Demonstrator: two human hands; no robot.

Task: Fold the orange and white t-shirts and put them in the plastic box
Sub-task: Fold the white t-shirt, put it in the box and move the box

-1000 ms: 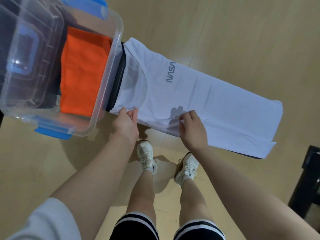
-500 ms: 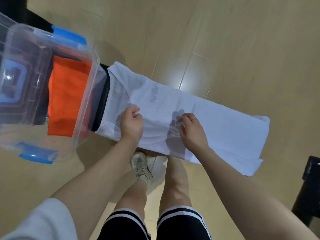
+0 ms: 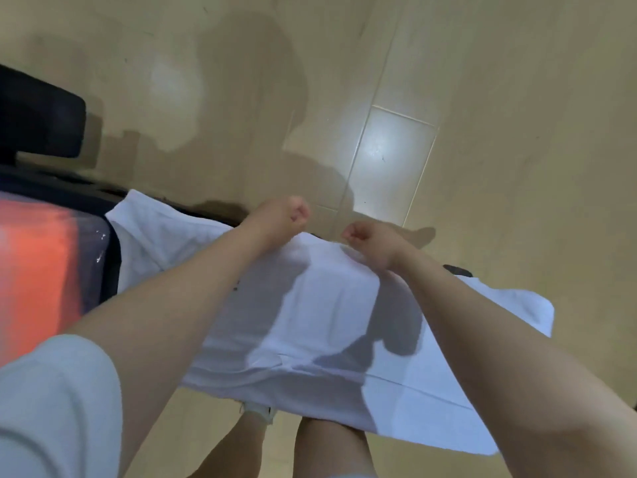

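The white t-shirt (image 3: 331, 322) spreads across the frame's centre over a dark surface (image 3: 113, 198). At left, the orange t-shirt (image 3: 31, 270) lies in the plastic box (image 3: 100, 257). The left hand (image 3: 279, 219) and right hand (image 3: 374, 244) each grip the shirt's far edge, fingers curled.

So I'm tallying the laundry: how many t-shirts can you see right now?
2. The white t-shirt lies spread in the middle, both hands gripping its far edge. The orange t-shirt shows as a blur at the left edge, inside the plastic box. Others may lie out of view.
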